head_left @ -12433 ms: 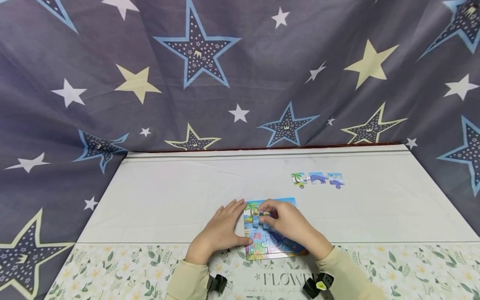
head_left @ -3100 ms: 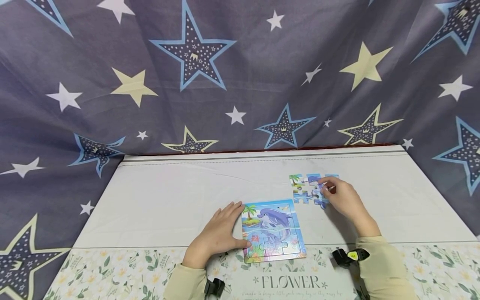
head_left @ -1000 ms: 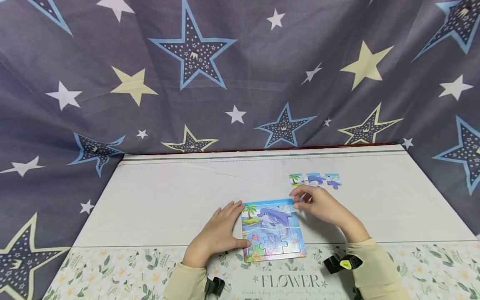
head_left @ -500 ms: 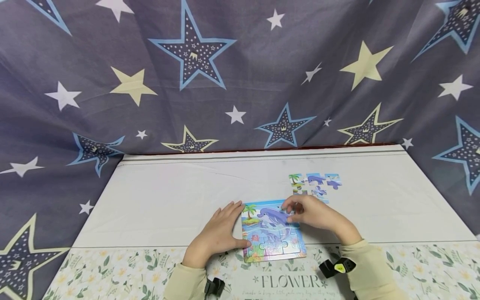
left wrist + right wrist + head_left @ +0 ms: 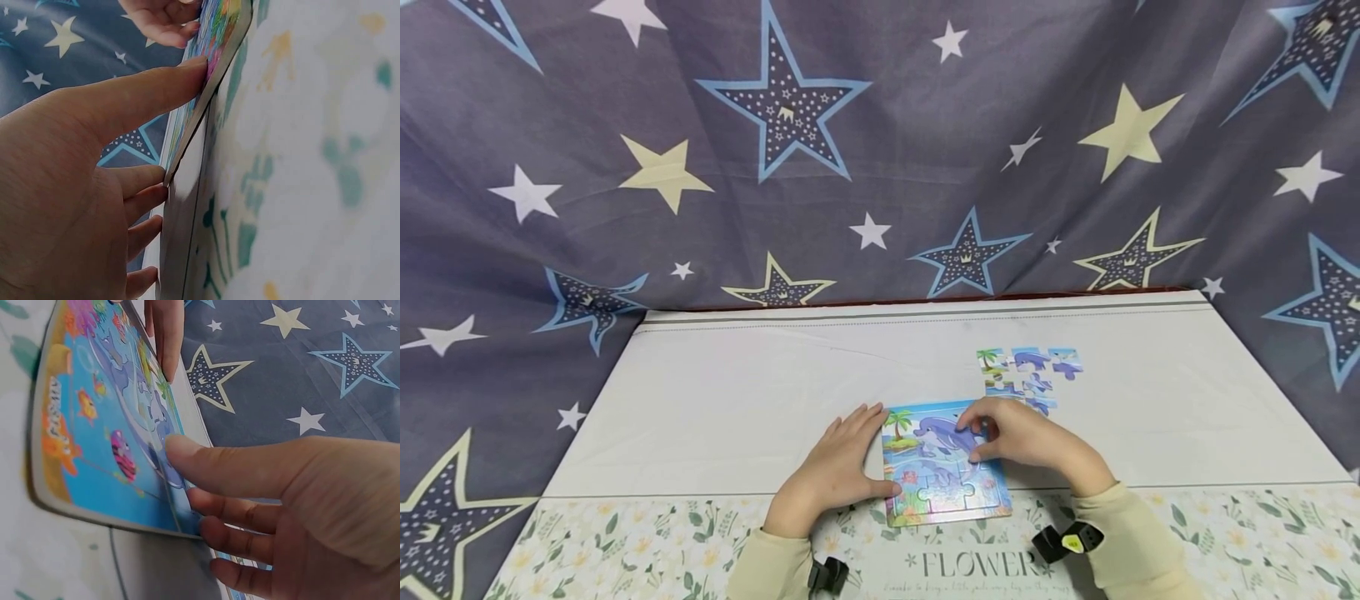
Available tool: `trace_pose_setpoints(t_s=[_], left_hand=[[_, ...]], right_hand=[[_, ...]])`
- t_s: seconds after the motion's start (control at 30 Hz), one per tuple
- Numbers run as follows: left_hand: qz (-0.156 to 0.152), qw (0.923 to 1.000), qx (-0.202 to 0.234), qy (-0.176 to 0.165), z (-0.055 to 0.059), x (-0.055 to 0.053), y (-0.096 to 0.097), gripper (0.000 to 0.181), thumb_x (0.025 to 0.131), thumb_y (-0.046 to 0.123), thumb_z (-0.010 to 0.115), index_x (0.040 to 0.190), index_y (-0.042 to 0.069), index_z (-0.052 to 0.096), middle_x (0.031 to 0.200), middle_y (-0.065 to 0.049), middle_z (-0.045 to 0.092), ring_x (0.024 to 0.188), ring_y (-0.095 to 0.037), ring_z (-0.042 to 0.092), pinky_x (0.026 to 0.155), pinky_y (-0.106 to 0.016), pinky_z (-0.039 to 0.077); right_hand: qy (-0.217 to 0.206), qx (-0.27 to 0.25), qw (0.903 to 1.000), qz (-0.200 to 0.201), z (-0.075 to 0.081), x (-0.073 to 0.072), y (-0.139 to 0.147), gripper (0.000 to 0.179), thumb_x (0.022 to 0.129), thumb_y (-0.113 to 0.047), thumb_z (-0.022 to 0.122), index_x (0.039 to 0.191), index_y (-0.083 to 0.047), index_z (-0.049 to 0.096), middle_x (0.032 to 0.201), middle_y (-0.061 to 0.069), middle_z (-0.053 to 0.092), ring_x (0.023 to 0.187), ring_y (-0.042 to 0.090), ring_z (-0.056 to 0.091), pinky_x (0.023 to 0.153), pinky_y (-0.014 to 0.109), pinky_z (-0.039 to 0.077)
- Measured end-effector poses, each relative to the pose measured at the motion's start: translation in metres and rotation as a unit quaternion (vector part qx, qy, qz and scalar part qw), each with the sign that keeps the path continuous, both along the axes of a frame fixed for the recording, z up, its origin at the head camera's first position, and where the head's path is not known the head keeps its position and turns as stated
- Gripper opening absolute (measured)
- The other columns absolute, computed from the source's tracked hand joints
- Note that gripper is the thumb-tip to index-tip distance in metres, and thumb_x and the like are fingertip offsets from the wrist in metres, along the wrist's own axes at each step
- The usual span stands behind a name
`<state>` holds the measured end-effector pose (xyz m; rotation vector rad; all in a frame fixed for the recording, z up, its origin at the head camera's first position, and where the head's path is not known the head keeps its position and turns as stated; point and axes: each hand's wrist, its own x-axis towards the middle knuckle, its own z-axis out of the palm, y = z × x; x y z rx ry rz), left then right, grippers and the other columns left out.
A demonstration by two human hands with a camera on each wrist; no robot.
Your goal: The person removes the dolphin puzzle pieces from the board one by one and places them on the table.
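A dolphin jigsaw board (image 5: 940,517) lies flat in the head view. My left hand (image 5: 835,472) rests along its left side, thumb tip on the lower left frame and fingers spread at the upper left edge. In the left wrist view the left thumb (image 5: 150,90) touches the board's rim. My right hand (image 5: 1015,433) is over the board's right side, fingers bent, thumb and index tips apart at the picture. In the right wrist view the right thumb (image 5: 219,464) touches the dolphin picture; no lifted piece shows there. The hand hides part of the board's right side.
Loose jigsaw pieces (image 5: 1030,360) lie in rows behind the board's right corner, with a palm-tree piece (image 5: 989,359) and a tail piece (image 5: 1065,363) among them. The table cover (image 5: 745,400) is white, flowered at the front. A starry curtain (image 5: 865,183) hangs behind.
Over the last second my right hand has moved from the loose pieces leftward and nearer onto the board. Since earlier, more pieces lie in the rows. The left hand has stayed put.
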<state>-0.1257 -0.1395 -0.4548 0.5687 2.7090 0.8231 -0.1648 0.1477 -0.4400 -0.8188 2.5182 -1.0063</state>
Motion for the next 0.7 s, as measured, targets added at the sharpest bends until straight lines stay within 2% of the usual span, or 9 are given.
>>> trace_pose_setpoints(t_s=[0.33,0.7], left_hand=[[0.002,1.0,-0.001,0.001,-0.0004,0.0002,-0.0001,0.1,0.074,0.044,0.083,0.152,0.003,0.035,0.16,-0.012,0.03,0.149,-0.031,0.021,0.119,-0.057,0.013],[0.001,1.0,0.0,0.001,0.0002,0.0003,-0.0002,0.1,0.074,0.043,0.083,0.152,0.002,0.036,0.159,-0.013,0.03,0.148,-0.032,0.021,0.119,-0.057,0.013]], right_hand=[[0.006,0.034,0.9994,-0.003,-0.0008,0.003,-0.0047,0.035,0.074,-0.014,0.088,0.106,-0.011,0.072,0.087,-0.004,0.056,0.077,0.014,0.048,0.067,0.028,0.043],[0.02,0.047,0.9987,0.004,-0.0011,0.0051,-0.0056,0.029,0.075,-0.012,0.086,0.101,-0.013,0.073,0.089,-0.006,0.056,0.079,0.013,0.048,0.069,0.03,0.045]])
